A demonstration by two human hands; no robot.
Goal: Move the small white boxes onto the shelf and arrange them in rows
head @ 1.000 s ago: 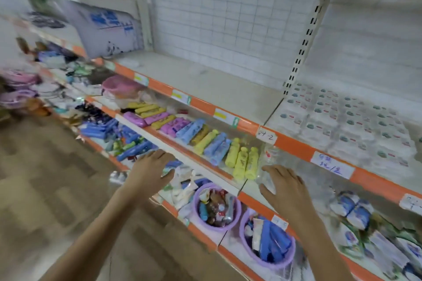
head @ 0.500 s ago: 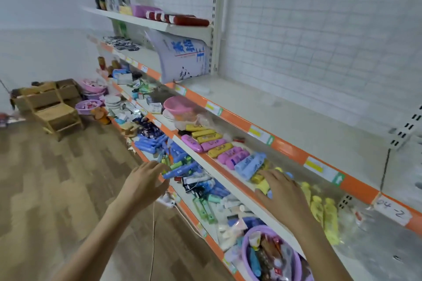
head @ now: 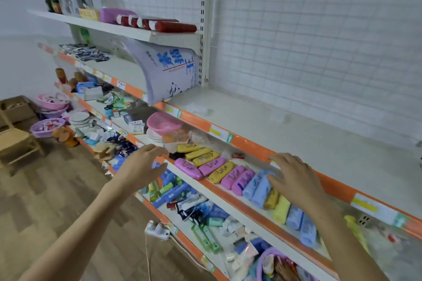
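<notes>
Leftward the view has swung — small white boxes gone from sight. Left hand (head: 142,167) and right hand (head: 294,179) hover loosely spread, holding nothing, before the orange-edged shelf (head: 246,141).

Large blue Chinese characters printed on a white bag (head: 170,70) leaning under the upper left shelf; too blurred and bent to read with certainty. Beneath them a red line and a row of small print, illegible. Yellow and green price tags (head: 221,133) along the orange shelf edge (head: 249,143), writing too faint to make out. Another tag (head: 374,209) far right on the same edge, also unreadable. Dark markings on the pink and yellow cases (head: 206,162) on the middle shelf, not legible. White bands on the red tubes (head: 157,24) up top, no text discernible.
</notes>
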